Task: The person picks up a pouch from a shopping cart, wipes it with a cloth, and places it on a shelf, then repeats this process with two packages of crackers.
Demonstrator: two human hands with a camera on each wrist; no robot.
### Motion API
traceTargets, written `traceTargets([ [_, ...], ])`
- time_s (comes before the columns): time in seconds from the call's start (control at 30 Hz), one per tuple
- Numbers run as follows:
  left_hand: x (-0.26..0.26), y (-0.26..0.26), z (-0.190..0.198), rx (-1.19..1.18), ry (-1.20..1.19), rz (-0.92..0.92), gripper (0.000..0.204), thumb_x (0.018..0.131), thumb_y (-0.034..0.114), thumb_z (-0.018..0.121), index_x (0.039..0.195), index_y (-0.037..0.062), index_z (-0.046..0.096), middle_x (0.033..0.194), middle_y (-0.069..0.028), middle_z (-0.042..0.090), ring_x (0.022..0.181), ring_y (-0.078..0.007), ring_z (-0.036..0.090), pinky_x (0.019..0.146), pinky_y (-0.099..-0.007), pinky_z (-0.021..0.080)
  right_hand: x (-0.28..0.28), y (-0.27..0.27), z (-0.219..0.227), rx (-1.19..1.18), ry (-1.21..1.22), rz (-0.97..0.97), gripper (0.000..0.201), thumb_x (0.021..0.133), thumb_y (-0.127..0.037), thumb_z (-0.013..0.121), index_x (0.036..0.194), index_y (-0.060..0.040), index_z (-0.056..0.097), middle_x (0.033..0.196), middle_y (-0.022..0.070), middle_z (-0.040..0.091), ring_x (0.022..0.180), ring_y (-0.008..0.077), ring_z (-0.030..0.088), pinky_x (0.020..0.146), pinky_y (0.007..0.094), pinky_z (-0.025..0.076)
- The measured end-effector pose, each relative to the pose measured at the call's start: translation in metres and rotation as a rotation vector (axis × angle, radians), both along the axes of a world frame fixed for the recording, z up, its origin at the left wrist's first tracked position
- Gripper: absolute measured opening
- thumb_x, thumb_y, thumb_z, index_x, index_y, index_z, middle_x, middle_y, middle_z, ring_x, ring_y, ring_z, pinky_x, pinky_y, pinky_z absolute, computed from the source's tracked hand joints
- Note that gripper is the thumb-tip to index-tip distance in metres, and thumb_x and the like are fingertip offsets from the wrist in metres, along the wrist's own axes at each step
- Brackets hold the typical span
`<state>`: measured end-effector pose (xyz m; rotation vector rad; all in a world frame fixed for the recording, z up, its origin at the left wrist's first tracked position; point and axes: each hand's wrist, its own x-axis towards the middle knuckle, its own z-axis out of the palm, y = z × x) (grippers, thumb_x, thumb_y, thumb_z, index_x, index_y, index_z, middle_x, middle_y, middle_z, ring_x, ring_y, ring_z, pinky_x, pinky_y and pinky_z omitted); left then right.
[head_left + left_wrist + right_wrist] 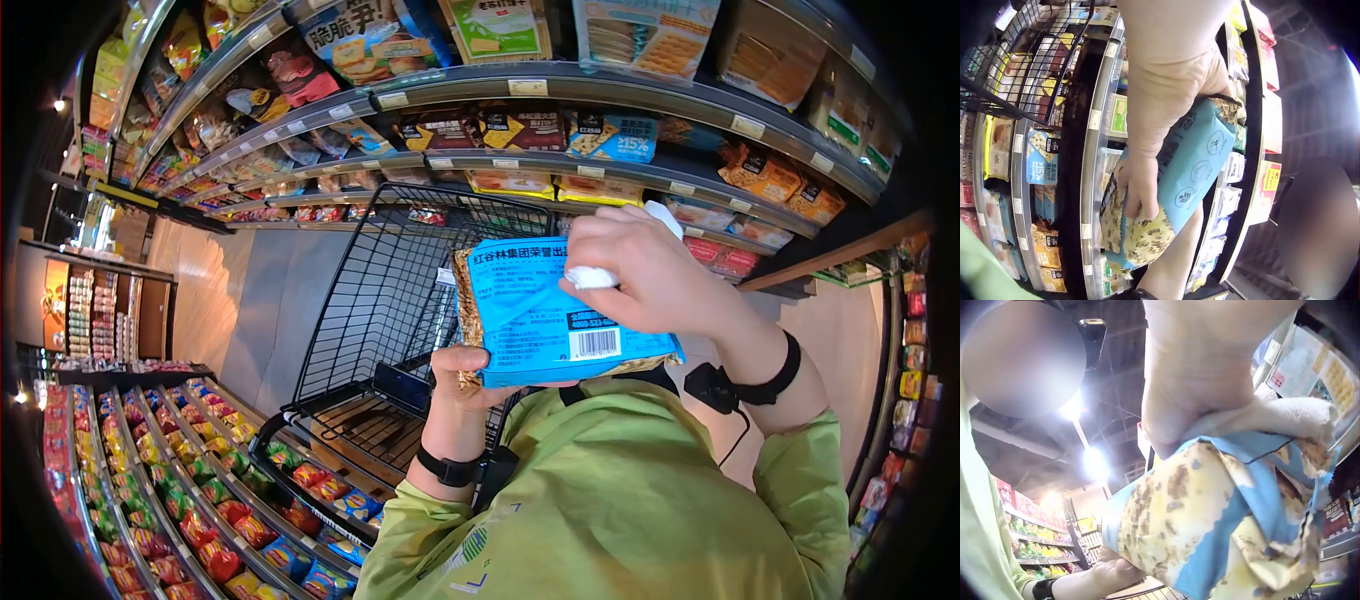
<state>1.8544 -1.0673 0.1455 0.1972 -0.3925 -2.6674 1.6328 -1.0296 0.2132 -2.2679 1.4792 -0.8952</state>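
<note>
The left hand (pixel 465 375) has its grip clamped on the lower corner of a blue food packet (pixel 520 320), thumb over the printed back, holding it before the green shirt (pixel 640 480), beside a black wire shopping cart (pixel 345 300). The right hand (pixel 645 265) has its grip closed round a white cloth (pixel 592 278), against the packet's barcode side. Packaged snacks (pixel 612 137) line the shelves beyond.

Glossy plastic packet (pixel 540 325) (crinkled), matt cloth (pixel 592 278), metal-wire cart (pixel 345 290)
</note>
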Motion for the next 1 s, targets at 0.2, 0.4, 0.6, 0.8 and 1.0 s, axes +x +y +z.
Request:
traceTargets([
  [0.2, 0.001, 0.002, -0.004, -0.004, -0.064, -0.036, 0.094, 0.061, 0.033, 0.062, 0.14, 0.0029, 0.022, 0.137, -0.024, 0.035, 0.119, -0.0472, 0.042, 0.088, -0.0666, 0.039, -0.006, -0.01, 0.003, 0.289, -0.118, 0.024, 0.022, 0.079, -0.024, 0.06, 0.082, -0.0018, 0.064, 0.082, 0.0111, 0.059, 0.08, 0.0311, 0.059, 0.066, 0.0402, 0.044],
  [0.4, 0.004, -0.001, -0.014, 0.052, -0.067, -0.049, 0.09, 0.065, 0.037, 0.059, 0.14, 0.0043, 0.023, 0.137, -0.0233, 0.034, 0.119, -0.0478, 0.041, 0.087, -0.0694, 0.037, -0.013, -0.016, -0.012, 0.377, -0.251, 0.038, 0.021, 0.08, -0.02, 0.066, 0.081, 0.0005, 0.061, 0.077, 0.0101, 0.055, 0.073, 0.0255, 0.056, 0.064, 0.0344, 0.042],
  [0.6, 0.015, -0.01, -0.026, 0.061, -0.027, 0.01, 0.09, 0.066, 0.036, 0.061, 0.14, 0.0045, 0.021, 0.137, -0.025, 0.033, 0.119, -0.0489, 0.039, 0.084, -0.0714, 0.038, -0.028, -0.005, 0.006, 0.204, -0.166, -0.019, 0.021, 0.077, -0.019, 0.068, 0.082, 0.0003, 0.062, 0.08, 0.0094, 0.057, 0.076, 0.024, 0.057, 0.066, 0.0332, 0.044],
  [0.8, 0.033, -0.023, -0.037, -0.046, 0.157, 0.082, 0.092, 0.067, 0.033, 0.068, 0.14, 0.0032, 0.022, 0.139, -0.0284, 0.026, 0.119, -0.0529, 0.036, 0.077, -0.076, 0.038, -0.048, 0.024, 0.006, 0.068, -0.174, -0.112, 0.023, 0.071, -0.02, 0.073, 0.083, -0.0032, 0.061, 0.083, 0.0091, 0.056, 0.077, 0.028, 0.057, 0.066, 0.0358, 0.044],
  [1.0, 0.031, -0.028, -0.057, -0.101, 0.129, 0.347, 0.091, 0.062, 0.033, 0.067, 0.139, 0.0057, 0.027, 0.138, -0.0212, 0.034, 0.122, -0.0418, 0.039, 0.094, -0.0598, 0.038, -0.039, 0.041, -0.004, 0.001, -0.156, -0.079, 0.036, 0.065, -0.021, 0.077, 0.092, -0.006, 0.057, 0.091, 0.0086, 0.054, 0.086, 0.0283, 0.055, 0.072, 0.0349, 0.044],
])
